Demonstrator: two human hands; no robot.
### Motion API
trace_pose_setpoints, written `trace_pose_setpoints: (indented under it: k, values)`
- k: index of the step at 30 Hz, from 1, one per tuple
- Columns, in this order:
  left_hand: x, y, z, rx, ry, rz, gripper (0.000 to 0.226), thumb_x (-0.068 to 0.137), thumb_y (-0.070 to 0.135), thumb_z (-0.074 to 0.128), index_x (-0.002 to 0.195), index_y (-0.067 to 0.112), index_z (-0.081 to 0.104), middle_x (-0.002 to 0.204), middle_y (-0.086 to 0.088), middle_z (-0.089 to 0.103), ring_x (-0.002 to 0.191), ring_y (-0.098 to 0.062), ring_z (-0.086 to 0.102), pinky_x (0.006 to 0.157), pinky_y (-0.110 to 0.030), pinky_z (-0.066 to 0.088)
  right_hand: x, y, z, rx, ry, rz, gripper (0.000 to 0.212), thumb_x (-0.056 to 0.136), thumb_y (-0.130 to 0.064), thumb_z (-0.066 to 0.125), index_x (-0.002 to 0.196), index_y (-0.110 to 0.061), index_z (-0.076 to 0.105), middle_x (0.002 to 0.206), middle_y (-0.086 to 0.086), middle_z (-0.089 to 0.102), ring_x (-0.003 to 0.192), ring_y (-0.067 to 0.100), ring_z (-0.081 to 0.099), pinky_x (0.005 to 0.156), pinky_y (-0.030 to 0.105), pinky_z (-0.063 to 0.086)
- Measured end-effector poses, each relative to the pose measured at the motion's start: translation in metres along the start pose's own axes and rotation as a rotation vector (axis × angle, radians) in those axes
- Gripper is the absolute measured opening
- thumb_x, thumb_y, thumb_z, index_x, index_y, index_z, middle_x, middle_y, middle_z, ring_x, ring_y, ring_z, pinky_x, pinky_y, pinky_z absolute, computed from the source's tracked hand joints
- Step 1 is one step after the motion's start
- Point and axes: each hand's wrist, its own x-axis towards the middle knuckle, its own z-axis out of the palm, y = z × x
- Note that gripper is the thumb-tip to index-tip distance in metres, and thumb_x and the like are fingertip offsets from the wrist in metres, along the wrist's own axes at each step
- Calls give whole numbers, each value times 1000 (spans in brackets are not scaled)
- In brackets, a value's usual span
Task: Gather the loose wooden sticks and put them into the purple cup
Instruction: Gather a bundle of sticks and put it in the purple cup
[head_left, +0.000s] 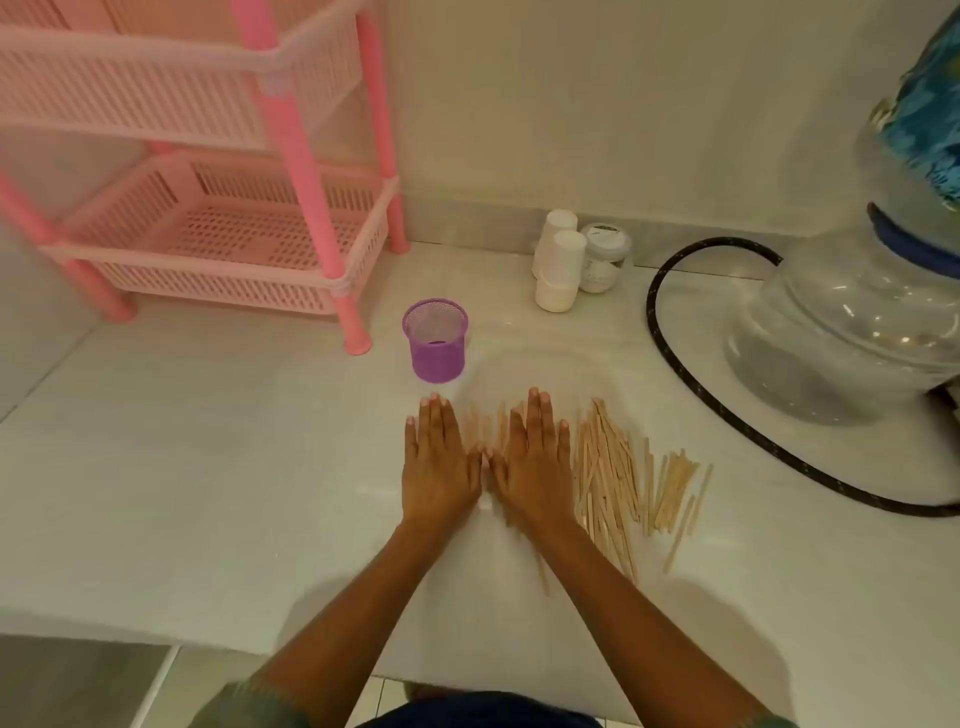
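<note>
A purple mesh cup stands upright on the white counter, just beyond my hands. Many loose wooden sticks lie spread flat on the counter to the right of my right hand. More sticks show between my two hands and under my right palm. My left hand lies flat, palm down, fingers together, beside the sticks. My right hand lies flat on top of some sticks. The thumbs nearly touch. Neither hand grips anything.
A pink plastic rack stands at the back left. White cups and a small jar sit by the wall. A large clear water bottle and a black hose are on the right. The counter's front edge is near me.
</note>
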Motion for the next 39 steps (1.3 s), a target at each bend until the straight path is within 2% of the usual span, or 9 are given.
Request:
trace_pose_setpoints:
  k: [4,8,13,20,22,26,28,34,39]
  values:
    - [-29,-18,14,31,115,-89,76,96,50,11,148,-4,23,154,-23,25,145,-36,21,117,-49,10,-13,-2,0,-14,9,23,58,93,-41,39,141,-7,43,158,19,15,148,33,5,118,51,13]
    - [-45,-28,30,51,68,-193,78,93,49,22,141,-10,35,148,-30,34,139,-43,31,113,-55,22,-18,-3,5,19,-29,57,47,92,-38,47,128,-9,54,157,21,18,147,38,8,117,53,12]
    - [-40,-27,37,74,55,-155,82,97,50,1,141,-9,36,149,-28,32,140,-41,29,119,-51,9,-16,-8,4,4,-23,80,40,87,-36,58,119,-12,61,151,24,31,143,42,23,114,55,22]
    - [-18,-18,35,79,10,-63,75,97,52,13,144,-2,37,151,-23,32,142,-38,27,115,-46,-2,-14,-12,-1,26,-45,118,40,85,-35,64,121,-18,63,139,18,48,130,39,42,105,53,38]
    - [-14,-15,36,74,-12,-52,78,96,55,7,146,1,31,154,-21,27,144,-36,23,115,-45,-5,-12,-12,-3,34,-48,133,39,85,-34,64,121,-20,63,135,16,51,126,37,45,102,50,41]
    - [-6,-12,39,31,-7,-3,90,78,64,-30,148,12,-10,158,-11,-13,145,-27,-17,117,-39,-20,-8,-13,-7,47,-79,149,38,88,-34,60,123,-21,62,129,12,54,119,33,47,95,43,45]
    - [-4,-9,35,10,-37,16,90,73,63,-35,146,14,-19,158,-9,-22,142,-23,-25,115,-38,-19,-6,-13,-10,81,-116,150,40,91,-34,55,128,-21,58,128,10,53,119,29,46,95,39,44]
    - [-5,4,16,-165,-19,-34,69,100,47,25,153,10,0,162,-6,-4,150,-20,-5,121,-35,-5,2,-12,-22,162,-146,246,46,94,-38,50,131,-11,48,127,11,50,114,25,46,93,33,45]
    - [-7,-4,12,-53,110,-130,66,87,57,53,134,11,52,136,-13,51,125,-32,46,107,-46,36,10,-10,-24,198,-218,338,50,93,-43,52,126,-6,51,125,11,49,112,22,48,91,30,47]
